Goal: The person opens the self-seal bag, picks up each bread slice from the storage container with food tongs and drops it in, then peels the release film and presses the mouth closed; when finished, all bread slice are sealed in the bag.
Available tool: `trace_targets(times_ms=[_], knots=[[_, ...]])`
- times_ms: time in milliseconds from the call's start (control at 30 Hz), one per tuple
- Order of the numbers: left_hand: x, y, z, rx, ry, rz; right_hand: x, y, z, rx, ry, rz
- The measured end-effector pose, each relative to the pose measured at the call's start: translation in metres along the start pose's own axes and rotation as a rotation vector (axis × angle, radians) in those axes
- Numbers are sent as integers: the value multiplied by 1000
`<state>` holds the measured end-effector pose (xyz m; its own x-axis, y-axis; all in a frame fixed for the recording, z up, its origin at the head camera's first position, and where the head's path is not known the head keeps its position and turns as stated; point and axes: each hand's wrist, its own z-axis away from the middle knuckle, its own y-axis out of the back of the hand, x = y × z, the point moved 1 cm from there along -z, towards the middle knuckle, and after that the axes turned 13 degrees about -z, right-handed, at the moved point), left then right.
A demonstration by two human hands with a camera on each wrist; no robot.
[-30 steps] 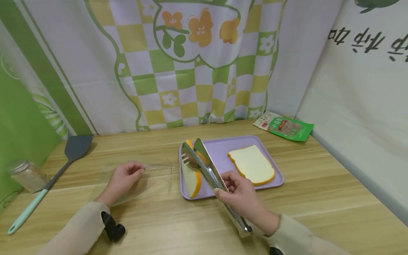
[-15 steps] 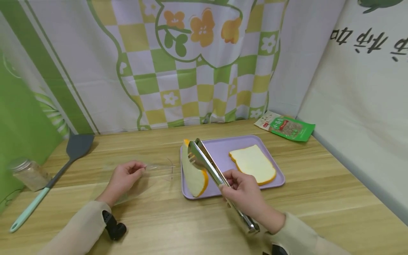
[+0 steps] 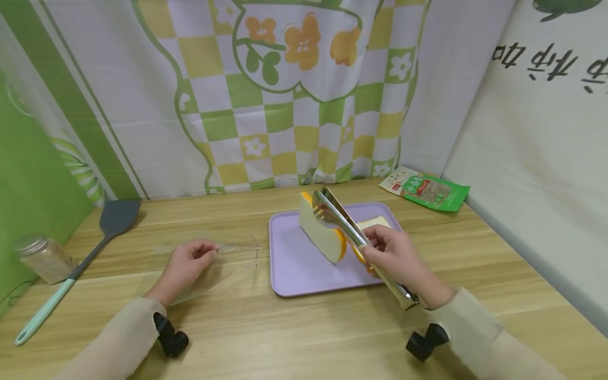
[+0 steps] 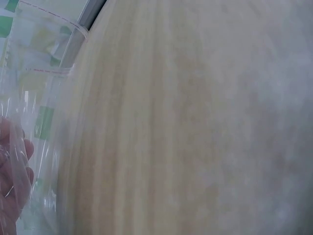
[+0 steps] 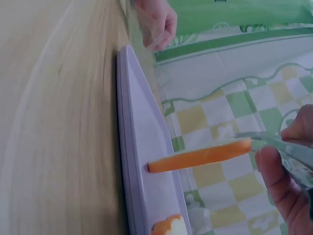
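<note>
My right hand (image 3: 398, 257) holds metal tongs (image 3: 350, 228), whose tips pinch a bread slice (image 3: 319, 233) with an orange crust. That slice stands steeply tilted over the middle of a lilac tray (image 3: 292, 274). In the right wrist view its lower end is at the tray, though I cannot tell whether it touches. A second bread slice (image 3: 378, 222) lies flat on the tray's right side, partly hidden by the tongs and hand. On the left, my left hand (image 3: 187, 266) pinches a clear plastic bag (image 4: 46, 93), its opening towards the tray.
A spatula (image 3: 87, 258) with a dark head and mint handle lies far left, beside a lidded glass jar (image 3: 45, 259). At the back right corner lies a green food packet (image 3: 427, 191). A checked curtain (image 3: 285, 116) hangs behind the wooden table (image 3: 266, 338).
The right hand has moved right with the tongs, carrying the pinched slice from the tray's left edge to its middle and tilting it more upright. The left hand and bag stay put.
</note>
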<state>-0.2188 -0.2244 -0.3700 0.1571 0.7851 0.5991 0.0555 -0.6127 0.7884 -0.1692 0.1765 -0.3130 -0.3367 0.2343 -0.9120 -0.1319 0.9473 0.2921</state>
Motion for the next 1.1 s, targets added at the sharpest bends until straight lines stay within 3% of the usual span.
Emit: trace_targets(times_ms=[333, 733, 900, 1100], knots=[[0, 0, 0, -2, 0, -15, 7, 9, -2, -85, 75, 117], [1, 0, 2, -10, 6, 5, 3, 23, -6, -68, 181, 446], [1, 0, 1, -6, 3, 4, 5, 25, -5, -97, 171, 468], [0, 0, 1, 4, -14, -6, 17, 14, 0, -123, 188, 488]])
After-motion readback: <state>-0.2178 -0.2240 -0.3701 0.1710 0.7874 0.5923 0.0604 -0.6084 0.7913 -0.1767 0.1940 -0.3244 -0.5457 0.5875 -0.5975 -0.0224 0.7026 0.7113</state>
